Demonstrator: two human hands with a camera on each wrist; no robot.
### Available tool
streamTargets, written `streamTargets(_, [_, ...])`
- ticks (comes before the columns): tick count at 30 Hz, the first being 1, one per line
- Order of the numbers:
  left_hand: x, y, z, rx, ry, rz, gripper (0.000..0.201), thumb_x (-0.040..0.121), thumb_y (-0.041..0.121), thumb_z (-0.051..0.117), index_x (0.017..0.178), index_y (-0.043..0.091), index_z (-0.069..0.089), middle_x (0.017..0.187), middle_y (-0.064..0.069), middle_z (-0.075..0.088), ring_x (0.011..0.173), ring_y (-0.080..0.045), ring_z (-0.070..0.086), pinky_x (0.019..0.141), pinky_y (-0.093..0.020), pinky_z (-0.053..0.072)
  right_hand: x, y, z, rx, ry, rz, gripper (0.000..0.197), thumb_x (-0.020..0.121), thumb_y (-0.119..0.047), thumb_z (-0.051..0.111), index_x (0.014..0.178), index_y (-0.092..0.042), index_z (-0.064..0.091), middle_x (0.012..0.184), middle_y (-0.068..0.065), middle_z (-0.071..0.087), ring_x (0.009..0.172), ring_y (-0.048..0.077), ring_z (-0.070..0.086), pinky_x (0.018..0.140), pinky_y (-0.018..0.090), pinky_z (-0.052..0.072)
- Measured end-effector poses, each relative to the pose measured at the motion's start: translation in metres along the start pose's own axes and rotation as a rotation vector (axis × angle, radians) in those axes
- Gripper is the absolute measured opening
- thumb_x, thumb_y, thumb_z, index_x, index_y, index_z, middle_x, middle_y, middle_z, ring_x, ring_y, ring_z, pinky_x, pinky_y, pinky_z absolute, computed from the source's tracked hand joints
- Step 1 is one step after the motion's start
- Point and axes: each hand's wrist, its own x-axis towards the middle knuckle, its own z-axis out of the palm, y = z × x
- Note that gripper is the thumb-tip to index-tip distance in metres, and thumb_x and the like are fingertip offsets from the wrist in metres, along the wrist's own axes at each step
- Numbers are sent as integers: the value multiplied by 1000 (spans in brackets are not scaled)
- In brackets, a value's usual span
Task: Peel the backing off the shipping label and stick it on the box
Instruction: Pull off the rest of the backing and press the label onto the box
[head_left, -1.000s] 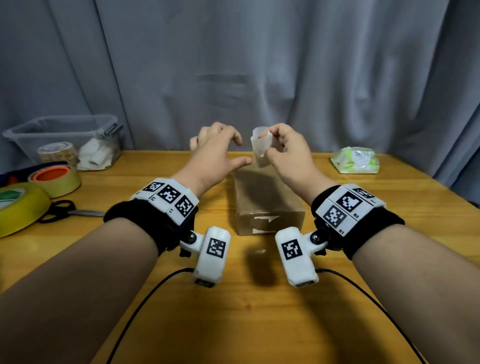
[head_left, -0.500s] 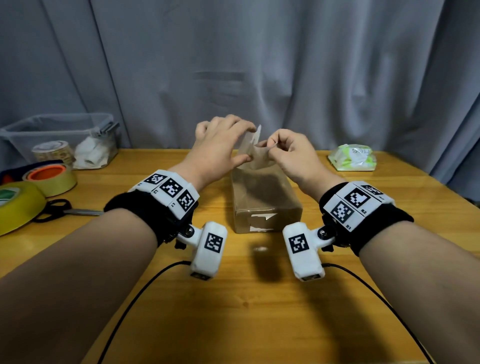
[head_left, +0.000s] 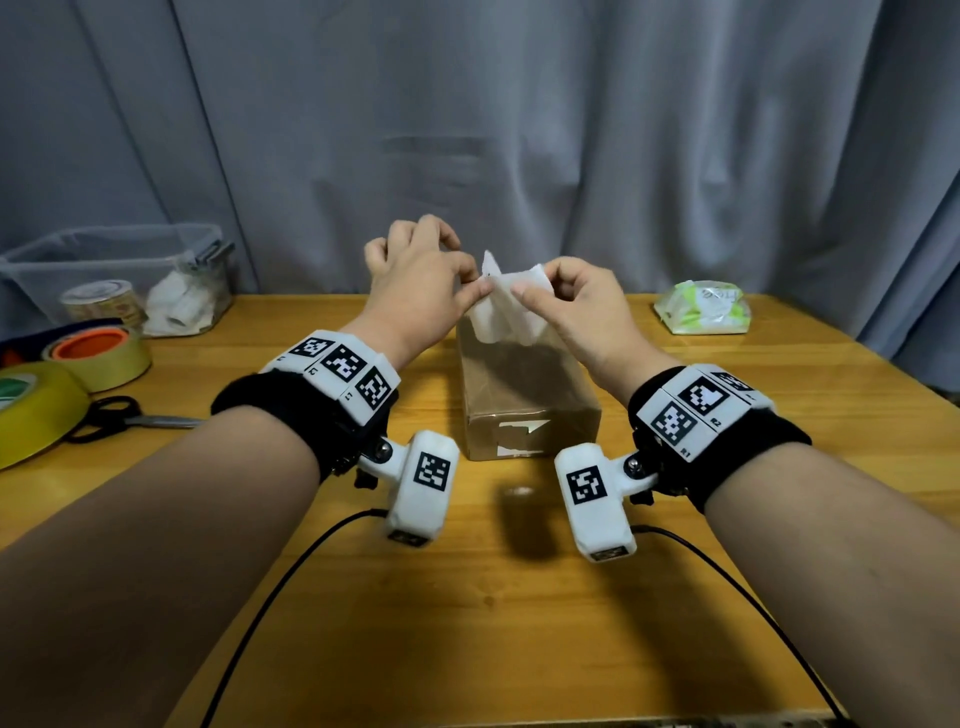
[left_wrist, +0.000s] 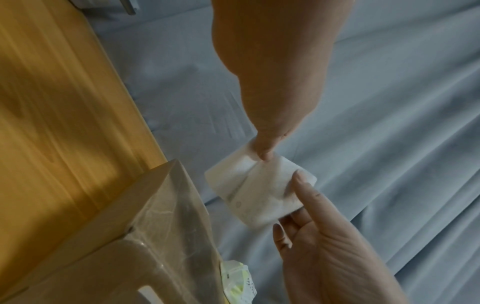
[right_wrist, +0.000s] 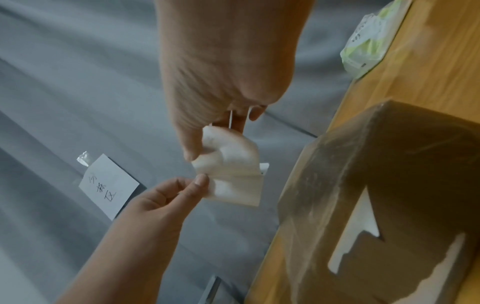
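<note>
Both hands pinch the white shipping label (head_left: 503, 306) in the air above the far end of the cardboard box (head_left: 530, 400): left hand (head_left: 415, 291) at its left corner, right hand (head_left: 576, 306) at its right edge; tape rolls (head_left: 98, 353), scissors (head_left: 119, 418) and a clear bin (head_left: 114, 275) lie well left; a wipes pack (head_left: 701, 314) lies far right.

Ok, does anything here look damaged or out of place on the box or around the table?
Yes: the brown cardboard box has ragged white patches on its near end face, like leftovers of a torn-off sticker. The white label, pinched between the left hand and right hand above the box, is curled, which fits peeling.
</note>
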Motion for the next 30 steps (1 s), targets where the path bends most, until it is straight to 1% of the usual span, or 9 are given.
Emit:
streamTargets(2, [-1, -1, 1, -21, 4, -26, 29, 86, 49, 55, 89, 26, 70, 125, 1, 45, 124, -27, 32, 99, -42, 20, 5, 2, -1, 7, 96, -5, 8, 84, -13, 66, 83, -6, 61, 72, -1, 59, 67, 8, 54, 60, 16, 46])
streamTargets(5, [-2, -5, 2, -30, 14, -49, 26, 86, 47, 55, 88, 25, 70, 127, 2, 45, 125, -27, 31, 100, -42, 20, 10, 4, -5, 40, 187, -5, 7, 84, -10, 65, 83, -4, 61, 73, 5, 60, 70, 12, 53, 65, 23, 44])
streamTargets(11, [-3, -12, 8, 12, -1, -74, 24, 87, 43, 55, 88, 24, 70, 128, 2, 44, 126, -27, 30, 102, -43, 20, 7, 6, -5, 28, 203, 8, 8, 86, -12, 63, 84, -5, 60, 76, 5, 60, 72, 13, 53, 67, 26, 44])
streamTargets(16, [-7, -16, 12, 14, -4, -98, 24, 88, 41, 55, 89, 22, 69, 128, 1, 44, 126, -27, 31, 101, -43, 20, 8, 7, -4, 15, 227, 20, 11, 85, -14, 64, 75, -13, 58, 77, 4, 62, 74, 14, 55, 69, 30, 46])
streamTargets(19, [-8, -20, 13, 7, -1, -110, 24, 88, 39, 55, 88, 21, 70, 128, 0, 44, 126, -27, 31, 102, -43, 19, 9, 7, -4, 0, 239, 20, 9, 85, -15, 64, 81, -8, 61, 79, 6, 63, 75, 14, 56, 69, 30, 47])
streamTargets(22, [-8, -20, 13, -2, -9, -127, 23, 88, 39, 56, 86, 20, 69, 127, 0, 44, 125, -28, 30, 103, -43, 19, 10, 8, -3, 9, 264, 17, 10, 85, -16, 64, 81, -8, 60, 78, 7, 62, 73, 14, 55, 67, 31, 46])
streamTargets(25, [-8, -21, 14, -13, -17, -155, 23, 87, 39, 56, 87, 20, 69, 127, 0, 44, 125, -28, 31, 102, -43, 20, 9, 9, -3, 10, 289, 19, 14, 86, -17, 63, 84, -3, 62, 79, 8, 63, 74, 15, 55, 68, 33, 48])
streamTargets(29, [-7, -22, 16, -36, -15, -187, 22, 87, 40, 56, 86, 21, 68, 126, 0, 45, 124, -28, 31, 102, -43, 21, 9, 11, -3, 5, 336, 20, 25, 85, -21, 63, 85, 4, 60, 79, 9, 63, 74, 16, 55, 72, 44, 53])
streamTargets(30, [-7, -22, 17, -48, -22, -201, 22, 87, 39, 56, 85, 21, 68, 126, 0, 45, 124, -28, 31, 101, -43, 21, 9, 11, -3, 13, 348, 22, 27, 85, -21, 62, 85, 5, 60, 78, 10, 62, 73, 17, 54, 71, 44, 52])
